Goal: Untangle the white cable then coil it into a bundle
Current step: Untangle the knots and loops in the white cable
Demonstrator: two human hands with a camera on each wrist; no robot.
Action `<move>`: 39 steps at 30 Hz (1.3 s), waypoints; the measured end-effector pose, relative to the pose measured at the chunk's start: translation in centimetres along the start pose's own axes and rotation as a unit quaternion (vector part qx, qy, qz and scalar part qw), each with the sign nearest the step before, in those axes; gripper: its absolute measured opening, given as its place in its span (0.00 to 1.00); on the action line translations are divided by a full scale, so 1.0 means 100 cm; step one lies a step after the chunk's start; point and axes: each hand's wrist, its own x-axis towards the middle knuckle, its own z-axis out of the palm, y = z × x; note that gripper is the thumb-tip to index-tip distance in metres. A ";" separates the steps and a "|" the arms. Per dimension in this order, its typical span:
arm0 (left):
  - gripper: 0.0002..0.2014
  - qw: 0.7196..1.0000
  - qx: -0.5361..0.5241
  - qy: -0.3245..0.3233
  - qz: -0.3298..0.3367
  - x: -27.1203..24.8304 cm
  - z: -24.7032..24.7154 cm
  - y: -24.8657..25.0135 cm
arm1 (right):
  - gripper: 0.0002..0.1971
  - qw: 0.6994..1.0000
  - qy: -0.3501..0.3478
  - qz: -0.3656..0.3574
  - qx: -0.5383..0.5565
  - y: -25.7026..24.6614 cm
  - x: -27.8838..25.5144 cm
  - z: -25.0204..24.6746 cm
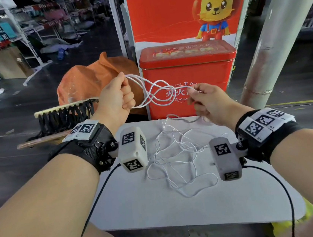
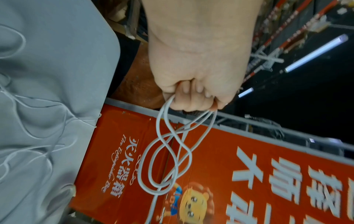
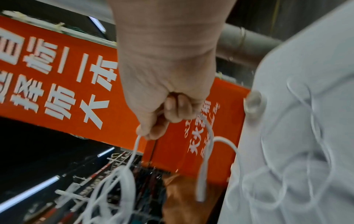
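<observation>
A thin white cable runs in several crossing loops through the air between my two hands, above the far edge of the white table. My left hand is a fist gripping one end of those loops. My right hand pinches the cable between thumb and fingers at the loops' other end. In the right wrist view my right hand holds the cable as it arcs down past the fingers. The rest of the cable lies in a loose tangle on the table.
A red metal box stands just behind the table, with a red lion banner behind it. An orange sack and a wooden frame with black straps lie at the left. A grey pillar rises at the right.
</observation>
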 end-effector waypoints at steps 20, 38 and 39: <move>0.18 0.996 0.033 0.062 -0.058 0.000 0.022 -0.009 | 0.24 0.566 -0.157 -0.238 -0.774 -0.024 -0.009 0.013; 0.14 0.980 0.094 -0.045 -0.167 -0.013 0.033 -0.008 | 0.12 0.652 -0.219 -0.173 -0.705 -0.026 -0.014 0.010; 0.14 0.980 0.095 -0.045 -0.169 -0.013 0.032 -0.008 | 0.10 0.639 -0.216 -0.183 -0.715 -0.027 -0.015 0.009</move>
